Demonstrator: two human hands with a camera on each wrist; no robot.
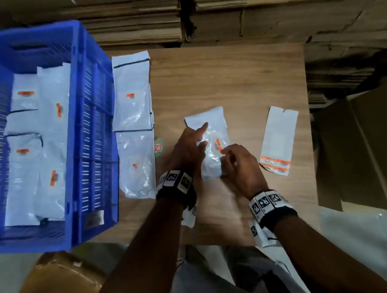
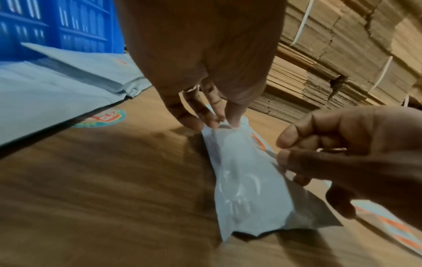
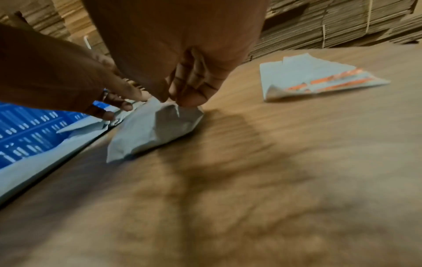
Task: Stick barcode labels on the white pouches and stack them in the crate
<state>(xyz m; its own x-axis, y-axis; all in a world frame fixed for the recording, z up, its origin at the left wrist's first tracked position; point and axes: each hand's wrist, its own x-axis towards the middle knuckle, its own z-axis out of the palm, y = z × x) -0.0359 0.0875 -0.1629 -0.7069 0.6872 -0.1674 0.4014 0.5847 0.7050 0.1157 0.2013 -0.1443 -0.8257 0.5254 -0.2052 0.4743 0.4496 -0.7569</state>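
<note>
A crumpled white pouch (image 1: 212,153) bearing an orange barcode label (image 1: 218,144) lies mid-bench. Two piles of labelled pouches (image 1: 131,100) lie along the left edge, just beside the blue crate (image 1: 82,110), which holds more pouches (image 1: 49,138) lying flat. A mostly bare label sheet (image 1: 277,141) lies near the right edge

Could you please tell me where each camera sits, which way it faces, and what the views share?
Head: on the head, looking down at the wooden table, blue crate and white pouch; both forearms, left hand and right hand show.
Left wrist: under the left wrist, facing along its fingers toward the cardboard stacks; the right hand enters at right.
Right wrist: under the right wrist, facing the white pouch, label sheet at right; the left hand enters at left.
Shared: both hands holding the white pouch.
</note>
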